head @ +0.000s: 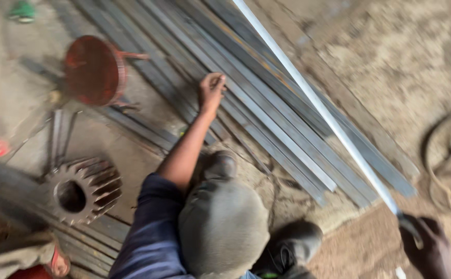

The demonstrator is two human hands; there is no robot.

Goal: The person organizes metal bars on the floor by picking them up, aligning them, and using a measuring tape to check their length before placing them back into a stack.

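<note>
My right hand (428, 249) is at the bottom right, closed around the near end of a long white strip (318, 106). The strip runs diagonally up to the top edge, above a bundle of flat grey steel bars (267, 103) lying on the dirt floor. My left hand is out of view. Below me crouches another person in a grey cap (223, 227) and a blue sleeve. That person's hand (211, 93) rests on the steel bars, left of the white strip.
A red round disc (93, 70) stands at the upper left. A large toothed gear (83, 188) lies at the left on more steel bars. The person's dark shoes (292, 243) are on the floor near me. A wire ring (445, 155) lies at the right.
</note>
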